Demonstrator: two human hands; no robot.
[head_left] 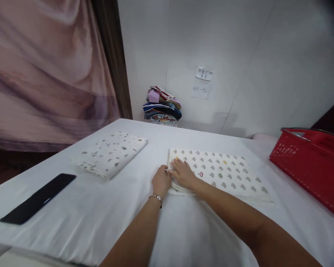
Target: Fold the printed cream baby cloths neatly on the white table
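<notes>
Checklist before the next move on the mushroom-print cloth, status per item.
1. Left hand at the cloth's left edge: ok
2. Right hand resting on the cloth, near that edge: ok
3. Left hand's grip on the edge: cannot tell, fingertips hidden
4. Layers aligned under the hands: cannot tell, partly covered
5. Other printed cloth apart from this one: ok
6. Red basket not touching the cloth: ok

I see a pink curtain (pixel 52 74) upper left, a red basket (pixel 313 167) right and, lower left, possibly a black board (pixel 39 198).
</notes>
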